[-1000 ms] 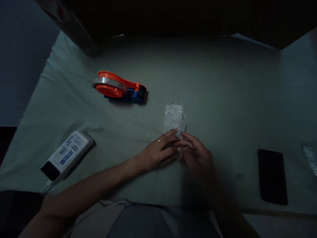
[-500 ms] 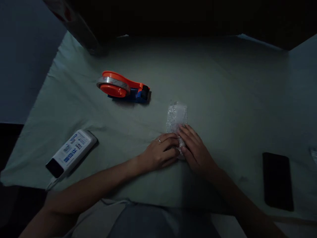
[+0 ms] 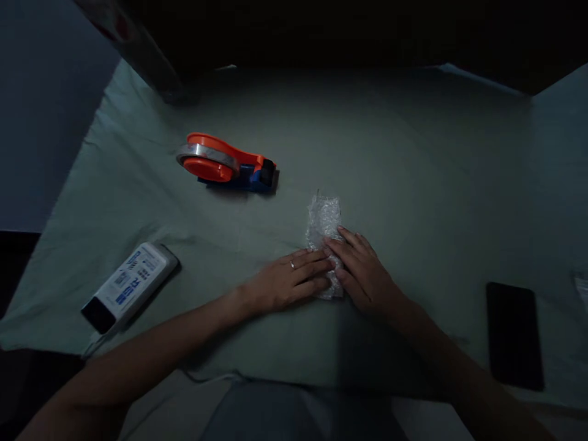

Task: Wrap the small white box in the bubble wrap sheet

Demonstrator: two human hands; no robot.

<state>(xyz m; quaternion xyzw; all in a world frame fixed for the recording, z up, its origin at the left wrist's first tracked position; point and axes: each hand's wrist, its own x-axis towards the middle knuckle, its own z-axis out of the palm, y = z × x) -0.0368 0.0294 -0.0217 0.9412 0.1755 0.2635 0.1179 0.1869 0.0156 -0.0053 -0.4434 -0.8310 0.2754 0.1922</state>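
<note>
A small bundle of bubble wrap (image 3: 327, 214) lies on the green cloth in front of me, its long side pointing away from my body. Across its near part my left hand (image 3: 294, 278) rests with the fingers stretched out flat, a ring on one of them. At the bundle's right edge my right hand (image 3: 365, 269) lies with fingers extended and apart, the fingertips touching the plastic. Whatever the wrap may contain cannot be made out.
An orange and blue tape dispenser (image 3: 229, 162) with a roll of tape sits to the upper left. A white power bank (image 3: 131, 285) with a cable is at the left. On the right lies a black rectangular object (image 3: 514, 335). Dark panels border the cloth (image 3: 413, 171) at the back.
My left fingers have gone from curled to flat over the bubble wrap. The bundle looks narrower and more folded, and my right hand has shifted slightly toward its right edge.
</note>
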